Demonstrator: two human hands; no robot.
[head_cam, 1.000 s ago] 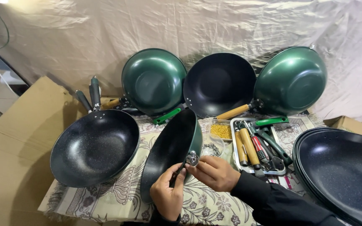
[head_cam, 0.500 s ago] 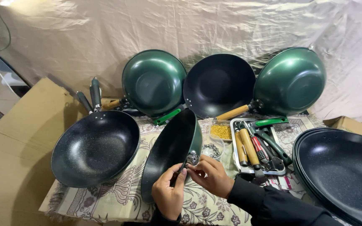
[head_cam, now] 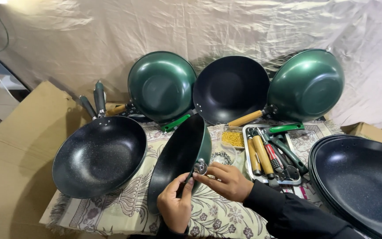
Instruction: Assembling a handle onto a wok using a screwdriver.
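Beside the hands (head_cam: 200, 194), handles (head_cam: 261, 155) inside a metal tray (head_cam: 246, 150).

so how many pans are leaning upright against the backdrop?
3: green pan at left, black pan in the middle, green pan at right. Other pans lie flat or are held in hands; none looks hidden behind.

a flattened brown cardboard box (head_cam: 18, 146) lies at the left, partly under the patterned cloth on the counter. another brown cardboard box (head_cam: 370, 132) shows its corner at the right edge, behind the stacked dark pans. no labels, signs or screens show.
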